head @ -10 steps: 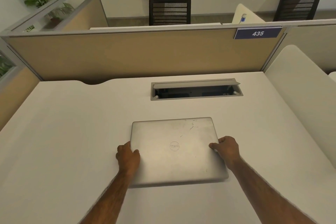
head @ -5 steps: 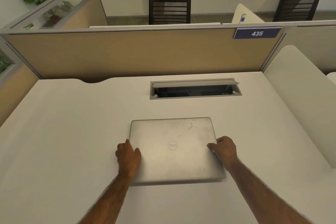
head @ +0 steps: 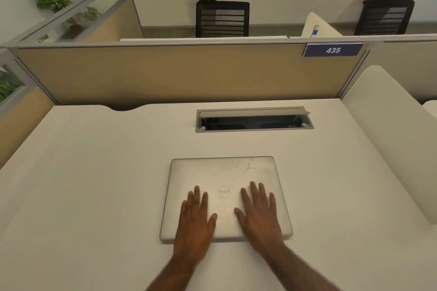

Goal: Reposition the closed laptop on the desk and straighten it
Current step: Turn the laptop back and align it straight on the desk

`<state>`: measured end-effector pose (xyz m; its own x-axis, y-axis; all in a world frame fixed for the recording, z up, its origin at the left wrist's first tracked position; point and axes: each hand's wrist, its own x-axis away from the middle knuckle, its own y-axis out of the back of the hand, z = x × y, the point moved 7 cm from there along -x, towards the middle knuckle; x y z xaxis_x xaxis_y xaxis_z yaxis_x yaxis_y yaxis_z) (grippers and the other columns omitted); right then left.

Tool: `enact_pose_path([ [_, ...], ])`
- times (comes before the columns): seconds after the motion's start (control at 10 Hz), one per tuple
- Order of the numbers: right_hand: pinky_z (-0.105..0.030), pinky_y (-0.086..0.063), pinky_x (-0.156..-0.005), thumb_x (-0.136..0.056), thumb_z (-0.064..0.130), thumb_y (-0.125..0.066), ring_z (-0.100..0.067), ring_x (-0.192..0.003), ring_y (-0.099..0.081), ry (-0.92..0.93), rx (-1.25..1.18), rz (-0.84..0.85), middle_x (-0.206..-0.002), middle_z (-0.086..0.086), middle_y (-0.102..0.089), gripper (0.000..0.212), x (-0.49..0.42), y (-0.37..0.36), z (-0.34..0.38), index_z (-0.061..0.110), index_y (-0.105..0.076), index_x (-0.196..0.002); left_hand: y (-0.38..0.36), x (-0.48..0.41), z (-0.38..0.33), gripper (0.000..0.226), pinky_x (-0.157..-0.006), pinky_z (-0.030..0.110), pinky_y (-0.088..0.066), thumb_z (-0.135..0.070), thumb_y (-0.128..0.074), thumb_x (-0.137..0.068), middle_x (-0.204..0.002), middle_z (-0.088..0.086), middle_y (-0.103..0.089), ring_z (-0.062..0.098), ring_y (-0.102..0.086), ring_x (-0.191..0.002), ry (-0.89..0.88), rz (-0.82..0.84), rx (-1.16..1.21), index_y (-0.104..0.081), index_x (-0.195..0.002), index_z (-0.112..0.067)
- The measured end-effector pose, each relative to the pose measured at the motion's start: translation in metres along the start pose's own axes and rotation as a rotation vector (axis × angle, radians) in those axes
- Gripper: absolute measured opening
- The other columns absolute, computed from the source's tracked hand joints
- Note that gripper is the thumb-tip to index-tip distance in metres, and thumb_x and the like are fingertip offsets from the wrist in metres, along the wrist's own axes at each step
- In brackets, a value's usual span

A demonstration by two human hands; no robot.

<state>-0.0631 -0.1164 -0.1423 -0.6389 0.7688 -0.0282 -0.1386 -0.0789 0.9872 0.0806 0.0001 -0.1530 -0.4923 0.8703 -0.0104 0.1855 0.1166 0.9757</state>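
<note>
Laptop (head: 224, 177) is seen closed, lid up, lying flat on the desk (head: 94, 172) near the front edge and about midway across. Its edges are lined up roughly square with the desk and with the cable box (head: 254, 119) set into the desktop behind it; the two are well apart. Silver lid; a round logo is stamped at its centre, and scuff marks are noted toward the far right corner.

Left hand (head: 197, 222) is laid flat on the near left part of the lid, palm down, fingers spread and pointed away from the person. Nothing is gripped; the hand is open, only resting on the surface. Heel of the hand is extended past the near edge of the lid.

Right hand (head: 259, 216) is placed the same way on the near right part, palm down, fingers splayed, nothing clasped. The logo is left uncovered between the two hands. Both forearms are brought in from the bottom of the view.

Cable box lid is seen tipped up, with a dark recess below. A tan partition (head: 177, 73) is stood along the far edge of the desk, with a blue plate (head: 333, 50) marked 435 fixed at its upper right. Potted plants and two dark mesh chairs (head: 222, 19) are noted beyond the partition.
</note>
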Motion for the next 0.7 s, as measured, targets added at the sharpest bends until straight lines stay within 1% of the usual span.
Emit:
enact_pose_path([
  [0.1,-0.054,-0.021,-0.112,-0.096,0.053,-0.041,-0.034,-0.146,-0.036,0.091,0.018,0.083,-0.156,-0.013,-0.043,0.061,0.006,-0.008,0.015,0.016,-0.053,-0.143,-0.003,0.002,-0.002,0.068,-0.119,0.041,-0.016,-0.048,-0.014,-0.102,-0.163,0.010,-0.033,0.027,-0.032,-0.151,0.003,0.043,-0.023,-0.041,-0.153,-0.011],
  [0.2,-0.053,-0.021,-0.112,-0.099,0.056,-0.031,-0.034,-0.144,-0.040,0.057,0.024,0.120,-0.155,-0.012,-0.044,0.063,0.007,-0.015,0.012,0.018,-0.053,-0.144,-0.001,0.002,-0.005,0.071,-0.119,0.038,-0.009,-0.050,-0.012,-0.101,-0.161,0.011,-0.037,0.023,-0.023,-0.151,0.023,0.061,-0.019,-0.043,-0.152,-0.011],
  [0.3,-0.053,-0.019,-0.113,-0.099,0.061,-0.019,-0.032,-0.143,-0.040,0.008,0.007,0.132,-0.154,-0.012,-0.046,0.070,0.001,-0.007,0.007,0.019,-0.054,-0.143,0.008,-0.002,-0.012,0.070,-0.119,0.036,-0.008,-0.051,-0.014,-0.101,-0.159,0.010,-0.041,0.022,-0.023,-0.148,0.012,0.080,-0.011,-0.044,-0.151,-0.011],
  [0.4,-0.053,-0.016,-0.114,-0.098,0.063,-0.017,-0.032,-0.144,-0.035,0.006,0.028,0.107,-0.152,-0.013,-0.048,0.073,-0.017,0.017,0.001,0.019,-0.056,-0.141,0.032,-0.021,-0.016,0.070,-0.118,0.037,-0.010,-0.053,-0.015,-0.101,-0.161,0.008,-0.039,0.026,-0.035,-0.150,-0.024,0.029,-0.042,-0.043,-0.152,-0.014],
  [0.5,-0.052,-0.006,-0.117,-0.097,0.066,-0.020,-0.036,-0.144,-0.037,-0.008,0.064,0.039,-0.153,-0.013,-0.047,0.074,-0.045,0.062,-0.006,0.020,-0.055,-0.143,0.073,-0.055,-0.018,0.070,-0.117,0.038,-0.008,-0.057,-0.016,-0.100,-0.161,0.008,-0.039,0.029,-0.042,-0.145,-0.015,-0.034,-0.060,-0.042,-0.152,-0.017],
  [0.6,-0.055,-0.011,-0.116,-0.098,0.064,-0.020,-0.038,-0.144,-0.037,0.006,0.092,-0.107,-0.155,-0.015,-0.043,0.073,-0.075,0.129,-0.010,0.019,-0.047,-0.148,0.137,-0.091,-0.023,0.069,-0.117,0.041,-0.012,-0.053,-0.020,-0.101,-0.162,0.011,-0.034,0.032,-0.038,-0.148,-0.047,-0.179,-0.097,-0.040,-0.153,-0.013],
  [0.7,-0.057,-0.022,-0.117,-0.098,0.060,-0.024,-0.038,-0.147,-0.032,0.021,0.085,-0.292,-0.157,-0.017,-0.039,0.070,-0.106,0.212,-0.010,0.018,-0.041,-0.151,0.222,-0.123,-0.034,0.068,-0.119,0.044,-0.015,-0.047,-0.029,-0.100,-0.164,0.015,-0.028,0.033,-0.031,-0.152,-0.098,-0.352,-0.106,-0.037,-0.154,-0.008],
])
